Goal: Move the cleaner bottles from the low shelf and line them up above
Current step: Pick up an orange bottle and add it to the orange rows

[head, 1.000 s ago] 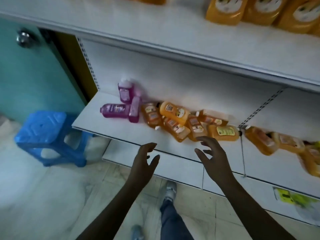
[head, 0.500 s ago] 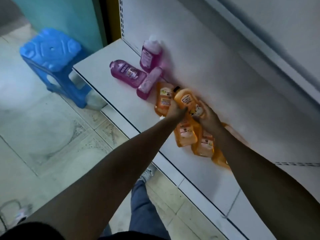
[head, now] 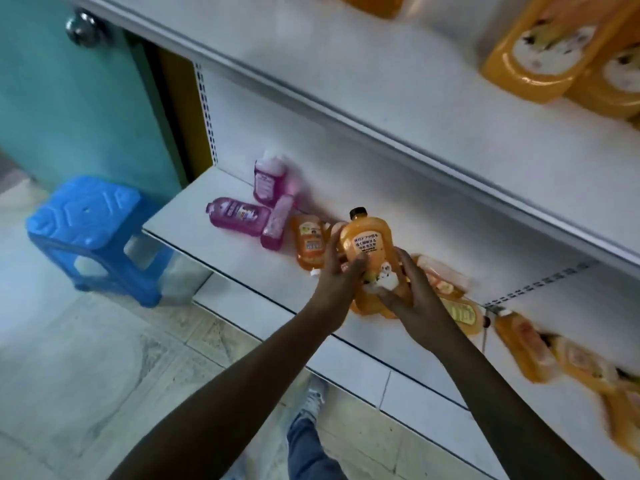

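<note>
I hold an orange cleaner bottle [head: 372,247] with a black cap upright, lifted just above the low shelf [head: 194,216]. My left hand [head: 337,271] grips its left side and my right hand [head: 412,296] grips its lower right. Beneath and beside it lie more orange bottles [head: 309,245], partly hidden by my hands. Three purple bottles [head: 239,216] sit at the shelf's left end, one of them upright against the back panel. The upper shelf [head: 398,98] carries large orange bottles [head: 540,50] at its right.
A blue plastic stool [head: 93,233] stands on the tiled floor left of the shelf. A teal door with a metal knob [head: 83,31] is behind it. More orange bottles [head: 526,344] lie on the low shelf's right section. My shoe [head: 313,398] is below.
Both hands closed on one orange bottle in the pile and raised it upright off the low shelf. The camera tilted up, bringing the upper shelf back into view.
</note>
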The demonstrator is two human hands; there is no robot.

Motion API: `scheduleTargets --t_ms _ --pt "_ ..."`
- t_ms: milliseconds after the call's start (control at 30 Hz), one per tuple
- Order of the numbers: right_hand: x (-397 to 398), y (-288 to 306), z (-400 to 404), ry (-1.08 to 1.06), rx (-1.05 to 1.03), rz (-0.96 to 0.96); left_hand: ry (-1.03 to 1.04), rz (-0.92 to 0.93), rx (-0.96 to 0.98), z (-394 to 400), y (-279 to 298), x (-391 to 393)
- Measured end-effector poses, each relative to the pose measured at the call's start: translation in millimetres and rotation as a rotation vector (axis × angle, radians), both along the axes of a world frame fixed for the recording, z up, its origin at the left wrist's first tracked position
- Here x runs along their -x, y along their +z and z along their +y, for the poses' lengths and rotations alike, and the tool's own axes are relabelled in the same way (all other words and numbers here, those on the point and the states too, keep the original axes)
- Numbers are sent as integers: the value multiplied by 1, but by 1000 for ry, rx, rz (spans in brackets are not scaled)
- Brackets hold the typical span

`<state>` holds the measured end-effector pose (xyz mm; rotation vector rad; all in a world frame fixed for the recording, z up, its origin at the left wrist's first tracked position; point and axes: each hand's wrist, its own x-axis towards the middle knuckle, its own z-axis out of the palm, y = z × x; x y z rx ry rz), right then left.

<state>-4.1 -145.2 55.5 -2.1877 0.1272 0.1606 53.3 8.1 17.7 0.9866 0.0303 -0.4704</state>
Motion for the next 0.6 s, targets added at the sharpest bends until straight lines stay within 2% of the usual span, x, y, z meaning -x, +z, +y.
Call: scheduleTargets --t_ms 200,267,333,433,533,600 --pt "84 89 50 -19 -117 -172 7 -425 -152 58 84 70" --pt "103 117 65 14 -61 -238 -9 -582 -175 72 108 85" --pt "122 147 78 21 42 -387 -56 -743 -188 81 137 98" --pt "140 184 83 -34 176 -557 -107 -951 -189 83 171 110" --pt "146 215 74 -82 279 -672 -150 -1047 -212 71 204 113" --pt "147 235 61 -126 269 -714 -215 -1103 -179 58 230 108"
